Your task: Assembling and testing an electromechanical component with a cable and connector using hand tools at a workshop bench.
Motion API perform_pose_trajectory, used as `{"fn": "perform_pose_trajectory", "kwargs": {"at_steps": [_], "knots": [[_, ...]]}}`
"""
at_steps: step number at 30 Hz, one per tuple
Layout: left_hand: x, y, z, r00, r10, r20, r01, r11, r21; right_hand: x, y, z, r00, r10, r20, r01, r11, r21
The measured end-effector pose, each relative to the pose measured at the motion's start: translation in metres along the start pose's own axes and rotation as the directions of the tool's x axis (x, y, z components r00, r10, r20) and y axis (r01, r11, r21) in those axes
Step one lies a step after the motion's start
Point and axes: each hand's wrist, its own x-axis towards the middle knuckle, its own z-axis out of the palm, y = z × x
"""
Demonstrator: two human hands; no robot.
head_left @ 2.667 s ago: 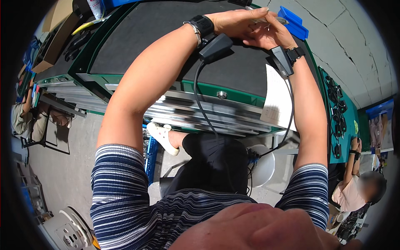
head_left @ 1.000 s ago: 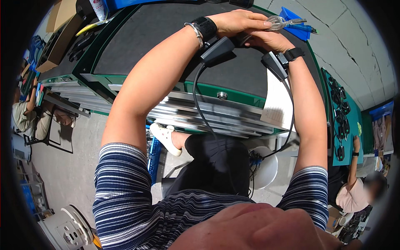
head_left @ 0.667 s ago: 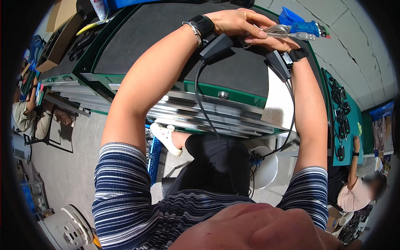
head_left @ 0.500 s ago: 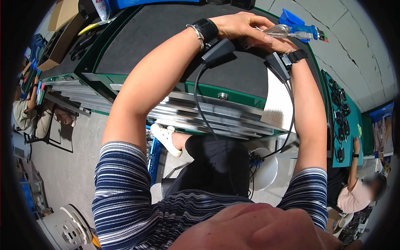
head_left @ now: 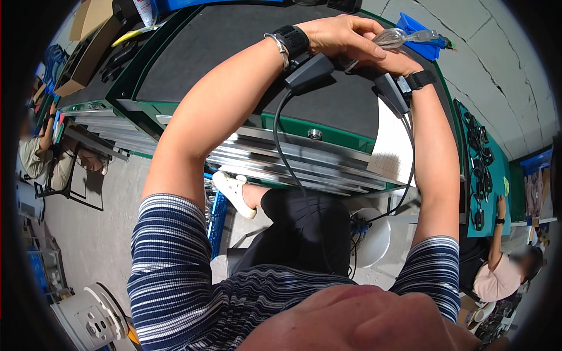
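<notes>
A translucent grey USB cable (head_left: 389, 38) is bunched in a coil between my hands, above the far right part of the bench. Its pale plug end (head_left: 426, 36) points right, and a short loop shows below the fingers. My left hand (head_left: 345, 38) is closed on the cable, its thumb reaching across toward the other hand. My right hand (head_left: 399, 62) sits under and beside the coil, its fingers curled at the cable and partly hidden by the left hand. Both wrists wear black straps with dark wired modules.
The dark mat (head_left: 222, 64) covers a green drawer bench. A blue bin (head_left: 418, 41) is just beyond my right hand. Lined paper (head_left: 391, 146) hangs over the front edge. Black cables run down from my wrists. A co-worker's hand (head_left: 501, 206) rests at the teal table on the right.
The cable's plug end has swung slightly upward, and the blue connector piece seen beside it earlier is now mostly out of sight behind the bin. Both hands stay nearly in place.
</notes>
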Motion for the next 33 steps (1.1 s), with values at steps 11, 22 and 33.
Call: {"fn": "perform_pose_trajectory", "kwargs": {"at_steps": [11,22,33], "knots": [[0.009,-0.009,0.008,0.989,0.055,-0.136,-0.063,0.996,-0.059,0.007,0.013,0.009,0.983,0.159,-0.093,-0.135,0.967,0.218],[0.003,-0.001,0.003,0.994,0.039,-0.097,-0.037,0.999,0.027,0.0,0.002,0.0,0.998,0.058,-0.023,-0.058,0.998,0.0],[0.011,-0.013,-0.005,0.992,-0.124,-0.035,0.116,0.978,-0.172,0.008,0.004,0.004,0.965,0.245,0.09,-0.261,0.907,0.332]]}}
